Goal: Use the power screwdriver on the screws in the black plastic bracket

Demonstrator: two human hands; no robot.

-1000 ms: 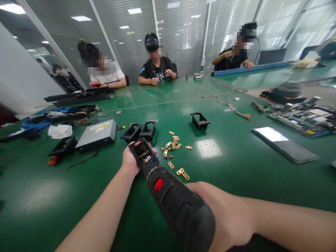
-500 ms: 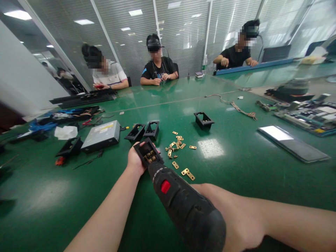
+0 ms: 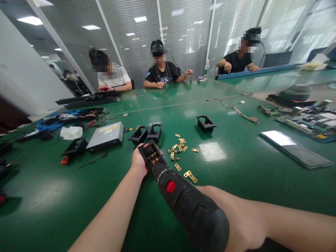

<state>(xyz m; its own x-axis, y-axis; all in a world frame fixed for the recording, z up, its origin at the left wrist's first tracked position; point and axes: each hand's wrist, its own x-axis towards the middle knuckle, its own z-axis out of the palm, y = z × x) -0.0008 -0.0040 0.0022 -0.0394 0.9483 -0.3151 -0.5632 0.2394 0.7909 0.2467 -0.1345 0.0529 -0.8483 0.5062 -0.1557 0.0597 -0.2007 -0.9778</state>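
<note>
Head view: black housing (image 3: 151,154), brass-filled.

Green table (image 3: 78,196), glass walls (image 3: 183,31)

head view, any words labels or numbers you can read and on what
None can be read.
Electric screwdriver in the right hand: pale print on its collar, too blurred.
Silver drive: yellow-and-white label, too small.
Middle person's black shirt: blue print, illegible.
</note>
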